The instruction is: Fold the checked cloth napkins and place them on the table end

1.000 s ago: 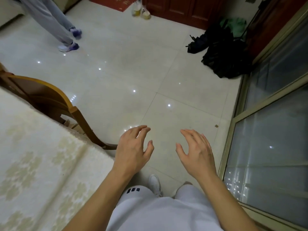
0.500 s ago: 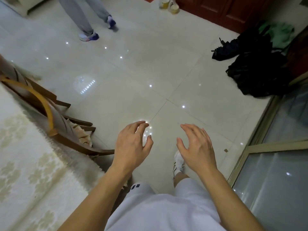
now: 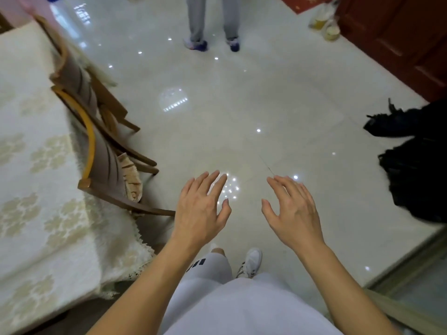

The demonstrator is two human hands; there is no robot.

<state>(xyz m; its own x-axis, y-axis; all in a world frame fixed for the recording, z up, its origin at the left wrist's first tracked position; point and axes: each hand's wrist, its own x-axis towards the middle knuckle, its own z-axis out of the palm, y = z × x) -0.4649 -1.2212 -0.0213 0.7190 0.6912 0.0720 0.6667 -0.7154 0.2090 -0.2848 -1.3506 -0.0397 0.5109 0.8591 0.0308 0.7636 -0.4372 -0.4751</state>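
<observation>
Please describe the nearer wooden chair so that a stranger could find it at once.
Start at the table with the cream cloth on the left. Two chairs stand along its edge; the nearer chair has a yellow curved top rail and a beige frilled cushion.

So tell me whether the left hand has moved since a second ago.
Cannot tell. The left hand stays open and empty at the same spot in view, but the camera swung, so table and chairs shifted instead.
</observation>
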